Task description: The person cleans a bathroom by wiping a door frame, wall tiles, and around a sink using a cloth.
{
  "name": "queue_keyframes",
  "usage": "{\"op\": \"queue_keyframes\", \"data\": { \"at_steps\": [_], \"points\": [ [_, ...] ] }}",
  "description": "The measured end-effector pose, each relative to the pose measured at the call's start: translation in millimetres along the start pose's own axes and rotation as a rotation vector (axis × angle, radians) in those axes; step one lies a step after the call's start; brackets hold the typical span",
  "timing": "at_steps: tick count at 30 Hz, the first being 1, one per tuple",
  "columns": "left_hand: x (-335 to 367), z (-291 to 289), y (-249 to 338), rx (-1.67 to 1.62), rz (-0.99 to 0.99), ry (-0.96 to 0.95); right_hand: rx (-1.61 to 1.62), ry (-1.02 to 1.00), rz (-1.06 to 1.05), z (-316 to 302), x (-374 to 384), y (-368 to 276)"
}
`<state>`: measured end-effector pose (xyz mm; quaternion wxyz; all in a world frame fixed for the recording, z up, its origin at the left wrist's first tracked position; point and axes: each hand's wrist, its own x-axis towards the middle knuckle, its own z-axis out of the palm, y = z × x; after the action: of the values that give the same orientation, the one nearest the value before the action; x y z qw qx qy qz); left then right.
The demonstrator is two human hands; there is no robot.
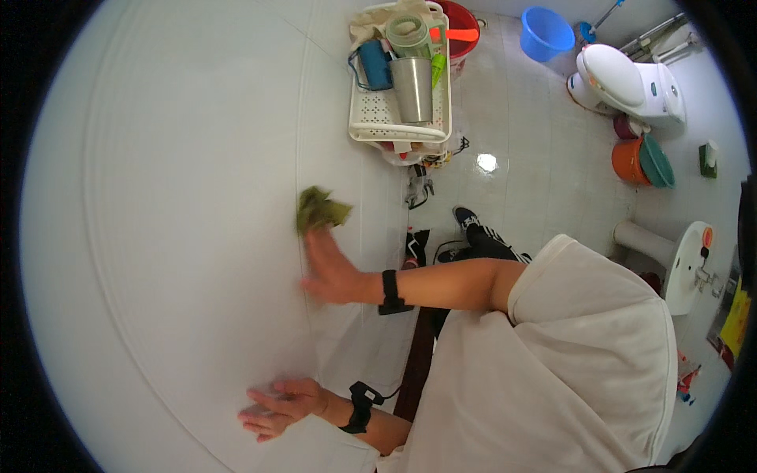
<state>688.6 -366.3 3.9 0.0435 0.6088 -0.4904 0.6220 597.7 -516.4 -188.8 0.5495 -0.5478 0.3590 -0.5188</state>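
Note:
My right hand, blurred by motion, holds a crumpled olive-green cloth against the white wall. The cloth sits at the fingertips, beside a vertical line on the wall. Lower down, my left hand is at the same white surface with its fingers apart and nothing seen in it. Both wrists wear black straps.
A white basket holds a metal cup, a blue cylinder and a greenish container. Beyond are a blue bucket, a toilet, an orange bucket and a sink.

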Motion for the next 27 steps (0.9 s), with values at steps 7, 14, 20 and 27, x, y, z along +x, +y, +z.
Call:
{"op": "queue_keyframes", "data": {
  "at_steps": [7, 14, 20, 27],
  "points": [
    [5, -7, 4, 0.049, 0.042, -0.065, 0.508, 0.212, 0.734, 15, -32, 105],
    [10, -9, 19, 0.086, -0.010, -0.032, 0.152, -0.108, -0.120, -17, 17, -79],
    [-1, -7, 21, 0.168, 0.028, -0.132, 0.253, 0.161, 0.101, -24, 55, 8],
    [0, -1, 26, 0.057, 0.036, -0.078, 0.881, 0.567, 0.986, -61, 36, 239]
  ]
}}
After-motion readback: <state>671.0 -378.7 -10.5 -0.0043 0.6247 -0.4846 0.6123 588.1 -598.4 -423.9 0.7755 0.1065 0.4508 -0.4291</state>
